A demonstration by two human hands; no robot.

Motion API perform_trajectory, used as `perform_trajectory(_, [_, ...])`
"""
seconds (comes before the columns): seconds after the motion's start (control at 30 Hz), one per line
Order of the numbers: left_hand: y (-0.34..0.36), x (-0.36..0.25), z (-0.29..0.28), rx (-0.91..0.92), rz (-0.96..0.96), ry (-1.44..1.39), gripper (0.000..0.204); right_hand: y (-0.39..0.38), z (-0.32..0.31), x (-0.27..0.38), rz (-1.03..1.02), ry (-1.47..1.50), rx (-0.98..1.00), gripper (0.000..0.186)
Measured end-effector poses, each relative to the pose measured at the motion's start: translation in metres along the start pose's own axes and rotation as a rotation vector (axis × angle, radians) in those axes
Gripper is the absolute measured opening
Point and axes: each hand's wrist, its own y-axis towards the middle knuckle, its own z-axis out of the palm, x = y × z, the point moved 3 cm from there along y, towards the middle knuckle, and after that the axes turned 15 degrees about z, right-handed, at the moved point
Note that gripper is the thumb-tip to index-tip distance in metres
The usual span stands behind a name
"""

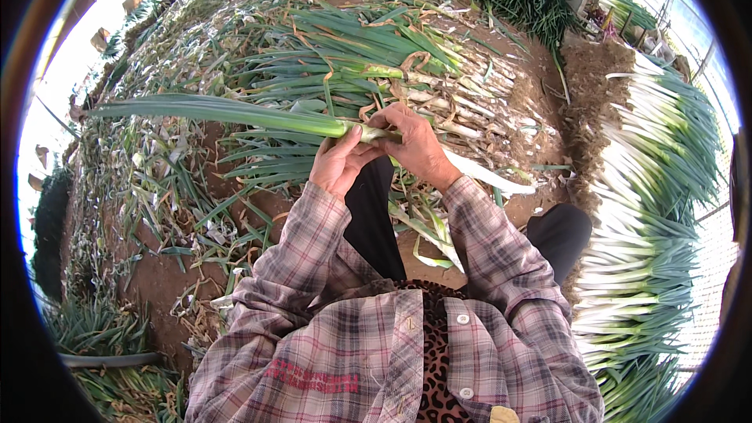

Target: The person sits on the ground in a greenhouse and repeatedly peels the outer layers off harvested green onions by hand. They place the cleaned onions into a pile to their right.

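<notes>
Both my hands hold one long green onion (235,111) crosswise in front of me. Its green leaves stretch far to the left, and its white stalk end sticks out to the right, past my right wrist. My left hand (341,161) grips it from below where green turns pale, thumb on top. Close beside it, my right hand (415,141) pinches the pale part with curled fingers, which partly hide the stalk. Beyond my hands lies a pile of unpeeled green onions (345,55), leaves to the left and soil-brown stalks to the right.
A long row of clean white-stalked green onions (627,211) runs along my right, beside a ridge of soil (591,86). Stripped leaves and peelings (149,164) litter the ground at left. A dark green bundle (526,6) lies at the far right. Peeled-off leaves (427,227) lie between my knees.
</notes>
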Motion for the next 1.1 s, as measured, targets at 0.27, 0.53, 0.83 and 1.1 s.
perform_trajectory(0.27, [-0.003,0.003,-0.005,-0.094,0.028,0.087,0.026,-0.001,-0.008,-0.002,0.002,-0.054,0.085,0.011])
perform_trajectory(0.53, [0.002,0.014,-0.022,-0.151,-0.13,-0.045,0.025,0.001,-0.018,-0.017,0.236,0.283,0.121,0.009])
perform_trajectory(0.83, [0.008,0.007,-0.051,-0.21,-0.115,-0.089,0.021,-0.007,-0.058,-0.017,0.401,0.854,0.238,0.007])
perform_trajectory(1.1, [0.01,-0.025,-0.077,-0.368,-0.013,-0.033,0.021,-0.049,-0.131,-0.052,0.147,-0.99,0.134,0.034])
